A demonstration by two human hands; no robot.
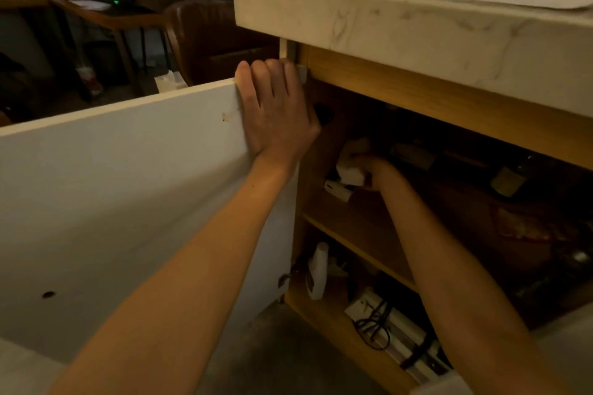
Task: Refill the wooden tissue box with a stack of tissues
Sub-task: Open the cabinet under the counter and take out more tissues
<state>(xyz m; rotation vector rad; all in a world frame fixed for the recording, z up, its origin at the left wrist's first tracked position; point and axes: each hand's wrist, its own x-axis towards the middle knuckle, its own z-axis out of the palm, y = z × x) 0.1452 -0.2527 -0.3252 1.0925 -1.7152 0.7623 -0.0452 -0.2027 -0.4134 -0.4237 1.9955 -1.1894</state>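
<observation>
White cupboard door [112, 189] stands open on the left of the frame. The left hand [276, 112] lies flat on its top edge, fingers curled over. In the middle, the right hand [373, 170] reaches onto the upper shelf [359, 234] and closes on a white tissue pack [349, 167].

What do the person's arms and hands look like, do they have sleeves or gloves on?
No sleeves and no gloves. Both forearms are bare as far as the picture shows. The left hand wears no ring, watch or bracelet that can be seen. The right hand is deep in shadow, so small things like rings cannot be made out there.
</observation>
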